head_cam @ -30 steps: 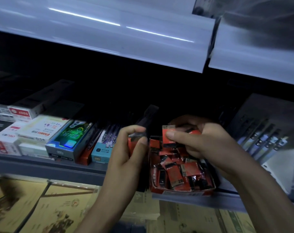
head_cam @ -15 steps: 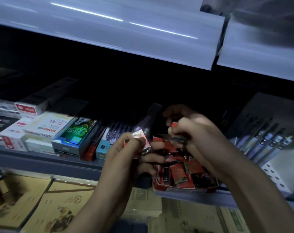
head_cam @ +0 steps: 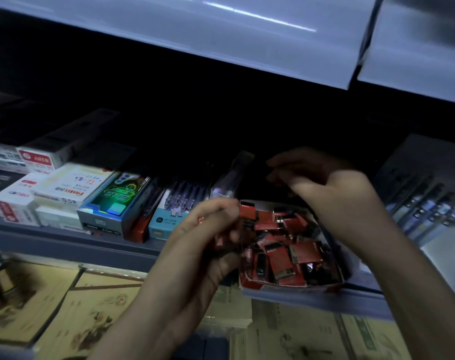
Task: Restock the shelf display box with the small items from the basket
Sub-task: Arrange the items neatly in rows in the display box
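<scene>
A dim shop aisle: the pale front of the upper shelf (head_cam: 221, 40) hangs over a dark recess. Below it the shelf (head_cam: 65, 245) carries a row of stationery boxes (head_cam: 112, 206), and brown cartons (head_cam: 65, 307) are stacked underneath.

The red display box (head_cam: 291, 284) sits at the shelf's front edge, right of those boxes. It is already heaped with red packets (head_cam: 278, 255) lying at all angles. The basket is not in view.

The right hand (head_cam: 325, 188), which half a second ago pinched a packet low over the heap, has lifted and reached toward the back of the box. Its fingers are in shadow and blurred, so I cannot tell whether its grip holds anything.

The left hand (head_cam: 208, 237) has moved in to the box's left front corner. Its grip is closed on a few red packets, one poking out past the fingertips over the box wall.

My reading is that restocking is well along. The left hand's packets look next to go in, and with the heap this high a loose one could slide over the low front wall.
</scene>
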Available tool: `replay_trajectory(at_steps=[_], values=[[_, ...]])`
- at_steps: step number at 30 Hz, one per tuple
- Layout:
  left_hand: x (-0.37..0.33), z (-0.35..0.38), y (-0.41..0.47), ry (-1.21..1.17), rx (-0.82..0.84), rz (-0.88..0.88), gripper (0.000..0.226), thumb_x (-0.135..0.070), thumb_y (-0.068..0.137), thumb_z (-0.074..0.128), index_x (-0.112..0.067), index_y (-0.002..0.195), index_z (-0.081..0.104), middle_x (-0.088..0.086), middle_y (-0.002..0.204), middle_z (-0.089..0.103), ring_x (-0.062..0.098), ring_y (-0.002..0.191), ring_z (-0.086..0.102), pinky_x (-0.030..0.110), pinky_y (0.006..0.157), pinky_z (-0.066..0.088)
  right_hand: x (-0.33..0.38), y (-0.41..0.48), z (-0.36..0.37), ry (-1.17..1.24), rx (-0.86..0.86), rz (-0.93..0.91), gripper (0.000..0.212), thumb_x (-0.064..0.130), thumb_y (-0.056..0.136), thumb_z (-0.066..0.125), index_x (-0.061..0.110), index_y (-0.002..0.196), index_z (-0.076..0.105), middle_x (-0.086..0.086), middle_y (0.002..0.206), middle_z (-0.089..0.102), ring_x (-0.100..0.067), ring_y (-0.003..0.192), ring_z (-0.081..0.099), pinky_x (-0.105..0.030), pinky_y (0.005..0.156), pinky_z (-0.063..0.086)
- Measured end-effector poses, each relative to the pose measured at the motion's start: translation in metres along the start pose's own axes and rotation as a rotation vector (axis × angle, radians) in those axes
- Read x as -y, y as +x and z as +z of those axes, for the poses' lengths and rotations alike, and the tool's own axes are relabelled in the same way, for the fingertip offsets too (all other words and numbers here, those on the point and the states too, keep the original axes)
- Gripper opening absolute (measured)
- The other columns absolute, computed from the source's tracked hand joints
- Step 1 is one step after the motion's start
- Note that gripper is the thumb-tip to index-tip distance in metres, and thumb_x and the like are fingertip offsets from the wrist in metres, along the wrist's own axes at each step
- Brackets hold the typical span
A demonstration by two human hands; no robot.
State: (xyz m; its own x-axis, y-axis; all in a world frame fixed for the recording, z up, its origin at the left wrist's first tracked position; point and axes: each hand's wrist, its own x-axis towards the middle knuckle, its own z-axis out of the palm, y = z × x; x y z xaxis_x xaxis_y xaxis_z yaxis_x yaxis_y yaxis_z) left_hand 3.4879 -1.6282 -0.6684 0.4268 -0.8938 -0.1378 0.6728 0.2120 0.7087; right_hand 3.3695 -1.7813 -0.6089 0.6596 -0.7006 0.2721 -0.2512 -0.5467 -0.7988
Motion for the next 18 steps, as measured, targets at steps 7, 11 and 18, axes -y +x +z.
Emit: replay_trajectory(at_steps=[7, 11, 18], values=[[0.017, -0.001, 0.001, 0.893, -0.125, 0.427, 0.024, -0.013, 0.081, 0.067, -0.035, 0.087, 0.075, -0.007, 0.070, 0.067, 0.007, 0.054, 0.056, 0.024, 0.047, 0.046, -0.029, 0.014, 0.013, -0.775, 0.267, 0.206, 0.018, 0.050, 0.094, 0.061, 0.040, 0.107, 0.071, 0.014, 0.109, 0.067, -0.011, 0.106, 0.062, -0.033, 0.093, 0.051], [0.027, -0.006, 0.006, 1.007, -0.116, 0.402, 0.022, -0.016, 0.082, 0.070, -0.037, 0.088, 0.074, -0.013, 0.072, 0.068, 0.003, 0.056, 0.056, 0.024, 0.049, 0.045, -0.024, 0.020, 0.019, -0.861, 0.331, 0.229, 0.022, 0.049, 0.092, 0.067, 0.036, 0.109, 0.070, 0.011, 0.110, 0.067, -0.012, 0.105, 0.063, -0.029, 0.090, 0.051], [0.024, -0.012, 0.005, 1.082, -0.046, 0.304, 0.029, -0.040, 0.072, 0.063, -0.045, 0.098, 0.075, -0.015, 0.075, 0.070, 0.003, 0.063, 0.061, 0.021, 0.053, 0.046, -0.024, 0.032, 0.023, -0.917, 0.447, 0.254, 0.032, 0.046, 0.090, 0.070, 0.032, 0.118, 0.066, 0.004, 0.113, 0.062, -0.017, 0.098, 0.063, -0.034, 0.088, 0.056]])
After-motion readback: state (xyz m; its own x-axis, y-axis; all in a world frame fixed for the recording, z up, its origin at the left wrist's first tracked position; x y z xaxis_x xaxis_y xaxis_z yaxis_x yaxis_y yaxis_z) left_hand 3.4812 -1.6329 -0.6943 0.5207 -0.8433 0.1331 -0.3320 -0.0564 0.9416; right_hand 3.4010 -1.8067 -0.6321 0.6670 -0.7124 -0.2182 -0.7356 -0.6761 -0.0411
